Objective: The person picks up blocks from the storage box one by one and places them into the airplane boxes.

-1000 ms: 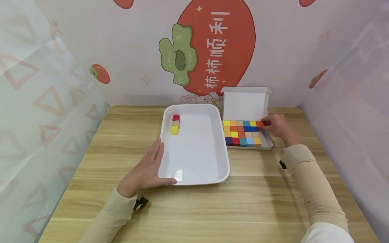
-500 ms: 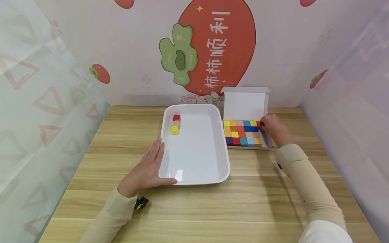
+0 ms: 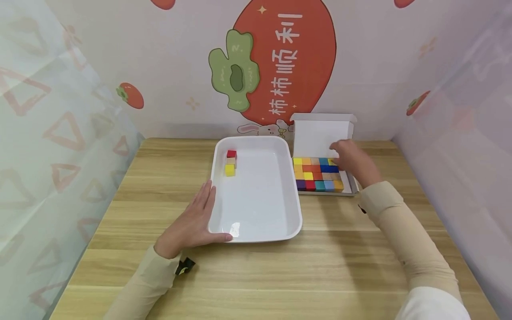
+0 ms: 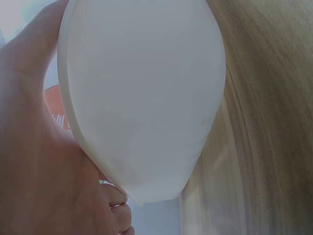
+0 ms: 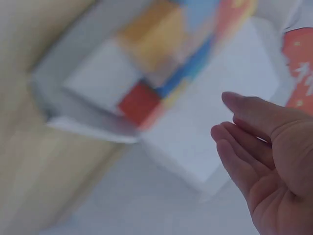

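My left hand [image 3: 190, 226] rests on the near-left corner of a white tray [image 3: 260, 200]. Its fingers lie straight along the left rim and the thumb along the front rim. Inside the tray, a red block [image 3: 231, 154], a plain wooden block [image 3: 231, 161] and a yellow block [image 3: 230, 170] form a line at the far left. My right hand [image 3: 354, 162] hovers over the right side of a white box [image 3: 350, 186] of coloured blocks. Nothing is between its loosely bent fingers in the right wrist view, where a red block [image 5: 139, 105] sits at the end of a row.
The box's raised lid [image 3: 314, 138] stands at the back, near the patterned wall sheet [image 3: 172, 89]. Rows of cubes [image 3: 318, 175] fill most of the box, right of the tray. Both stand on a wooden table [image 3: 260, 280].
My right hand has let go of the red block at the box's far-right corner and lifted up and to the left. The left hand and the tray have stayed put.
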The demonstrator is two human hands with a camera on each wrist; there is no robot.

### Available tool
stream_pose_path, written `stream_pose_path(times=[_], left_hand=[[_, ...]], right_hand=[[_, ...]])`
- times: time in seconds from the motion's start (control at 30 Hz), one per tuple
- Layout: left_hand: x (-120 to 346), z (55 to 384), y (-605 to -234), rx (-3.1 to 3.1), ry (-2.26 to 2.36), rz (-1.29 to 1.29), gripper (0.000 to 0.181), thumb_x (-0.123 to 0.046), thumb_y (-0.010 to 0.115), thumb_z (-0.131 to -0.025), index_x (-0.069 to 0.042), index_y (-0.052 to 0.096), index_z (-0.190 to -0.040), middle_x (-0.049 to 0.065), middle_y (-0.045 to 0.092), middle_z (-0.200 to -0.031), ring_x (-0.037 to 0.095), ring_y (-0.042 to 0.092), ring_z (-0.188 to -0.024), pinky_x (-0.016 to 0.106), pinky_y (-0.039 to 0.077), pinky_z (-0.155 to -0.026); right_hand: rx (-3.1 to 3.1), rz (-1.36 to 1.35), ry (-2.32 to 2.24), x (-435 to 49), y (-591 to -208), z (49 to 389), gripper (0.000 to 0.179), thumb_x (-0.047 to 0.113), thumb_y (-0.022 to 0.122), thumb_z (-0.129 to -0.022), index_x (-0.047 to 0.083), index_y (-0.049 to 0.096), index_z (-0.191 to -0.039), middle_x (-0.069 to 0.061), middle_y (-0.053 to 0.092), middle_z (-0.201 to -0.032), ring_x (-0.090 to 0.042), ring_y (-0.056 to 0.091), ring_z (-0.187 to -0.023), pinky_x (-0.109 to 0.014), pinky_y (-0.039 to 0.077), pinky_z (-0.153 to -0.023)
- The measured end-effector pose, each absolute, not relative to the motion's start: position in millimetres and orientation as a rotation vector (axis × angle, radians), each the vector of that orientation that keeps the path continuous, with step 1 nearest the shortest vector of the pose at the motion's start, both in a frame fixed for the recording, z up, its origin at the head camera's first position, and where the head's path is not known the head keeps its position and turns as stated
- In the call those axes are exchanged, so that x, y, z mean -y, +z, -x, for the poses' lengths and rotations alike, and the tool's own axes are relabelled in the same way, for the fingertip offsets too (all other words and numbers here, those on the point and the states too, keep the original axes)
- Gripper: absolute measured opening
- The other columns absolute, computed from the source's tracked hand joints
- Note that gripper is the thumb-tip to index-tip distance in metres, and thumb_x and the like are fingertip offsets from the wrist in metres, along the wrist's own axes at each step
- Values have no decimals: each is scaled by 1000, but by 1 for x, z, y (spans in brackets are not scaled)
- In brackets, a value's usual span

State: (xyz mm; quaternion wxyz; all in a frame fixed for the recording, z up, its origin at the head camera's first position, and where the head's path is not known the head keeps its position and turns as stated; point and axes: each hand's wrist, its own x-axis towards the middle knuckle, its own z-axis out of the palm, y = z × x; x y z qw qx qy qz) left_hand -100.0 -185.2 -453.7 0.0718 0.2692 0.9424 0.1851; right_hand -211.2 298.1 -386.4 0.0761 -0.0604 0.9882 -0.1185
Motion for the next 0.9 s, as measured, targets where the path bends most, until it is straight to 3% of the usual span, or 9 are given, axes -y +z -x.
stream_pose_path(times=[0.2, 0.43, 0.7, 0.9], left_hand=[[185, 101, -453, -2827, 555, -792, 144, -86, 70, -75, 0, 2, -168, 15, -11, -179, 35, -3, -167, 59, 17, -133], [185, 101, -454, -2825, 561, -799, 144, -86, 70, -75, 1, 2, -168, 15, -11, -179, 36, -3, -167, 59, 17, -134], [186, 101, -453, -2824, 552, -785, 144, -88, 69, -75, -1, 2, -169, 14, -11, -179, 35, -4, -167, 57, 17, -134], [187, 101, -452, -2832, 552, -805, 144, -87, 70, -75, 2, 5, -168, 17, -9, -179, 36, -2, -167, 59, 18, -133]], right_hand=[[-2969, 335, -449, -243, -352, 219, 53, 12, 78, -96, 3, 61, -146, -24, 63, -147, -44, 61, -134, -54, 57, -106], [-2971, 651, -540, -172, -338, 238, 58, 17, 83, -92, 11, 64, -146, -11, 58, -152, -32, 49, -144, -52, 56, -110], [-2786, 764, -471, -104, -354, 251, 47, 20, 82, -95, 9, 69, -139, -10, 73, -135, -28, 66, -126, -40, 58, -108], [-2658, 785, -580, -73, -382, 260, 45, 18, 81, -95, 8, 70, -137, -12, 72, -134, -27, 65, -122, -40, 57, -108]])
